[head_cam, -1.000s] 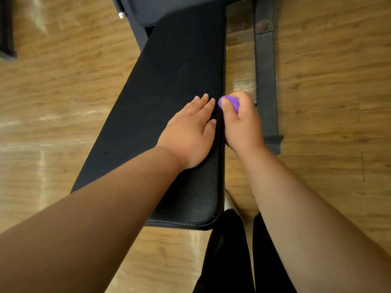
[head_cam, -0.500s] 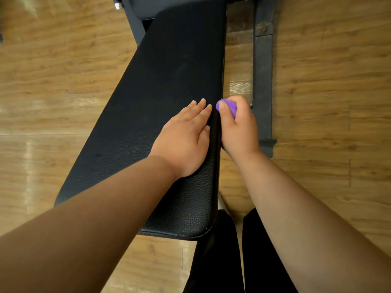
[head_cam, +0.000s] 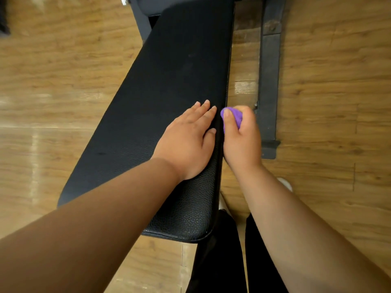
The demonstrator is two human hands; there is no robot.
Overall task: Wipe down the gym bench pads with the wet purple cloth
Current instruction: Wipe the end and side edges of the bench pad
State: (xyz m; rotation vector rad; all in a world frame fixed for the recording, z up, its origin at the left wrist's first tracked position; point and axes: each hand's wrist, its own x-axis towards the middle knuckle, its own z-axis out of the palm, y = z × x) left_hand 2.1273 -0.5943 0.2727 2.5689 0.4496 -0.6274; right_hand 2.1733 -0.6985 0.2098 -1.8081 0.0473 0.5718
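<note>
Just beside pad (head_cam: 169, 81), possibly metal bar (head_cam: 268, 81).

Single head-worn wide-angle view, looking steeply down from above.

The camera sits over the near end of the black padded surface (head_cam: 169, 81), which runs away toward the top of the frame; the left hand (head_cam: 186, 142) and right hand (head_cam: 243, 142) reach in from the bottom corners and lie close below the lens, near centre. Wooden floor (head_cam: 328, 81) fills both sides, bent by the lens. The far end is cropped and seemingly meets a second pad (head_cam: 169, 5).
</note>
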